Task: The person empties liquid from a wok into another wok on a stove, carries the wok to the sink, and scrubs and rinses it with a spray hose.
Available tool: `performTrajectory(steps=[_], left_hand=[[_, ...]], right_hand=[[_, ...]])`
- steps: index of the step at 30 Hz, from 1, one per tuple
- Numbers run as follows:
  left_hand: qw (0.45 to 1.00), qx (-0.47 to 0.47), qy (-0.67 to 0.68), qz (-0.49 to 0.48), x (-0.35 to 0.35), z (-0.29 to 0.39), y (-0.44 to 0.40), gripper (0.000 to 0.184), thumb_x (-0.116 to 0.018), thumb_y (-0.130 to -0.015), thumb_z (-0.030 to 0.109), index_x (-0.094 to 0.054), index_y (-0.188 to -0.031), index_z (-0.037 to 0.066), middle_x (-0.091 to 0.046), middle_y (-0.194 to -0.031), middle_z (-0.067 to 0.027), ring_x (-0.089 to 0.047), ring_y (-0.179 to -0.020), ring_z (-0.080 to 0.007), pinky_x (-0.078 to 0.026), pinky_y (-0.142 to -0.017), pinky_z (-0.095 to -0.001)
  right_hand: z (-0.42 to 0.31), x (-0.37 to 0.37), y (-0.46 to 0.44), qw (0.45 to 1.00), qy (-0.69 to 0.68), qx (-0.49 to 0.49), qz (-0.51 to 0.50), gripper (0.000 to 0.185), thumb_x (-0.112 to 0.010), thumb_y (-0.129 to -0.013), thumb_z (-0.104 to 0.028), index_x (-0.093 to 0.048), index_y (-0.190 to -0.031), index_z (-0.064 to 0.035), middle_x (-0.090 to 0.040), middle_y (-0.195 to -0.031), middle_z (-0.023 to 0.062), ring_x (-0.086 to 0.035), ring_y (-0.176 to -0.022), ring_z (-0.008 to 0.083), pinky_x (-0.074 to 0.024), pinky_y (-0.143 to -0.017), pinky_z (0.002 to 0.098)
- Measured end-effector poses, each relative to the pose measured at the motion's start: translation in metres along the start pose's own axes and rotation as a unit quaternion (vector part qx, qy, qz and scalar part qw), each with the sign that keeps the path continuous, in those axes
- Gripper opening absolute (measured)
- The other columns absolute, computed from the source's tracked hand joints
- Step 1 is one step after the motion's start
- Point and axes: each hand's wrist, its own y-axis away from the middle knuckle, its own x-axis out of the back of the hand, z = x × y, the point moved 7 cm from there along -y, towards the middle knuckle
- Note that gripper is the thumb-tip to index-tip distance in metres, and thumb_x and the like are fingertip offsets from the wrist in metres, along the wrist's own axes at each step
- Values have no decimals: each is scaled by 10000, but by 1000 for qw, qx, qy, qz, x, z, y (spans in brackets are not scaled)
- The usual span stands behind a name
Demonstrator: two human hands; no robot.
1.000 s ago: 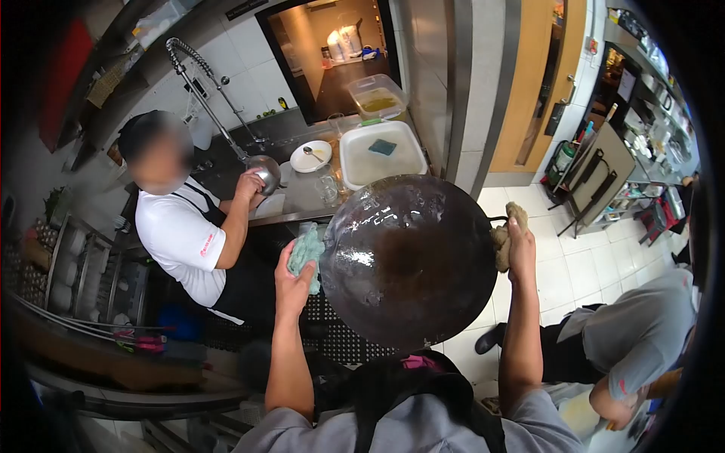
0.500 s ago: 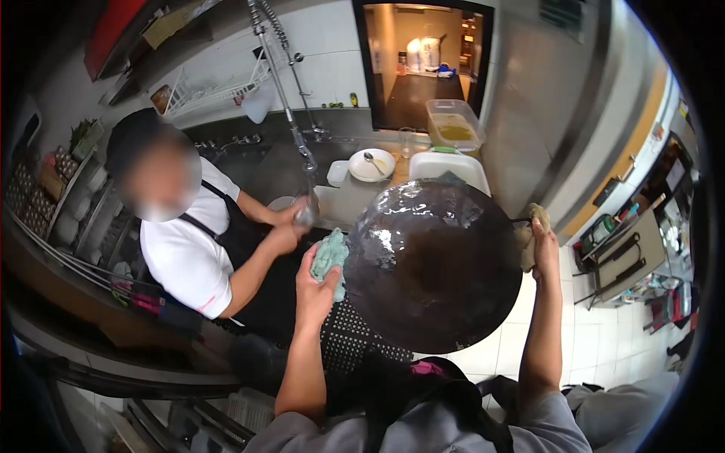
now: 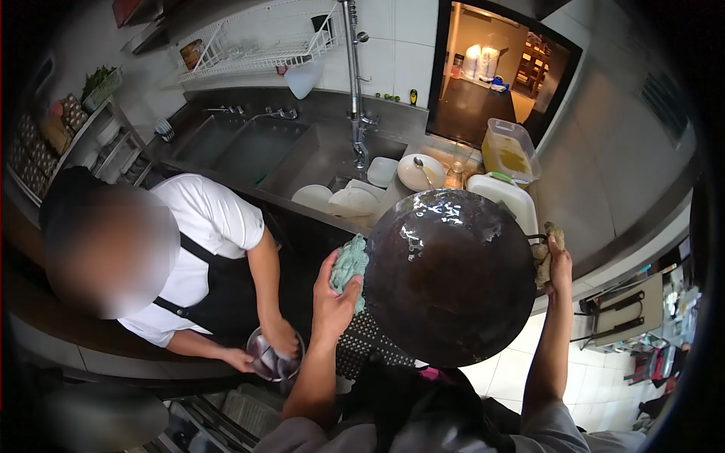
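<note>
Around the wok (image 3: 445,294), hands (image 3: 334,306) clutch cloths (image 3: 350,264); a metal bowl (image 3: 297,352) has left the sink (image 3: 325,155).

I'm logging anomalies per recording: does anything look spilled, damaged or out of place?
Nothing clearly stands out. The large, round, dark metal wok shows bright shiny patches but no visible damage. White round plates sit close together in the grey steel sink, which looks ordinary.

No readable txt, labels, brands, nos., signs
</note>
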Motion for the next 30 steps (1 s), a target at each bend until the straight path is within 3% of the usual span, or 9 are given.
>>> performTrajectory(steps=[5, 10, 15, 17, 22, 25, 30], left_hand=[[1000, 9, 26, 13, 17, -13, -28, 507, -625, -857, -35, -448, -1332, -58, -599, -1218, -136, -583, -1104, -172, -443, -970, -290], [1000, -4, 15, 5, 18, -32, -76, 499, -613, -858, -43, -457, -1332, -53, -609, -1199, -121, -588, -1085, -159, -450, -951, -282], [1000, 6, -23, -12, -2, -70, -130, 508, -619, -847, -44, -465, -1332, -47, -614, -1191, -109, -591, -1066, -148, -461, -928, -277], [999, 46, -1, -28, -15, -88, -152, 539, -665, -830, 15, -467, -1327, -54, -623, -1193, -144, -608, -1070, -190, -460, -936, -301], [996, 80, 4, -42, -38, -138, -214, 536, -662, -831, 5, -478, -1333, -26, -636, -1170, -117, -604, -1072, -185, -461, -935, -297], [990, 121, 38, -57, -45, -165, -242, 528, -656, -828, -19, -488, -1329, -13, -634, -1170, -101, -601, -1068, -181, -461, -931, -296], [979, 162, 94, -78, -52, -200, -293, 512, -660, -824, -54, -508, -1310, -1, -627, -1186, -84, -597, -1067, -166, -465, -935, -299]], right_hand=[[3, -28, -35, 994, 102, -2, -42, 353, -546, -979, -341, -620, -1058, -5, -664, -837, 64, -624, -645, 149, -505, -574, 294], [-14, -54, -59, 998, 55, 18, -12, 364, -594, -951, -360, -624, -886, -3, -638, -764, 75, -602, -606, 158, -461, -518, 301], [-38, -68, -100, 993, 115, 22, -35, 364, -582, -956, -356, -627, -891, -1, -635, -758, 75, -598, -598, 160, -458, -515, 301], [-42, -80, -120, 990, 134, 18, -39, 364, -579, -957, -353, -629, -894, 1, -634, -755, 75, -597, -596, 162, -459, -520, 299], [-54, -112, -177, 984, 158, 80, 21, 399, -576, -952, -351, -604, -986, 45, -643, -813, 102, -606, -665, 170, -472, -583, 301], [-54, -135, -207, 978, 180, 64, 86, 453, -610, -935, -373, -590, -1070, 60, -649, -879, 103, -607, -721, 167, -480, -637, 310], [-21, -152, -283, 975, 206, 78, 41, 467, -588, -940, -357, -620, -1087, 84, -671, -938, 142, -632, -846, 209, -489, -736, 332]])
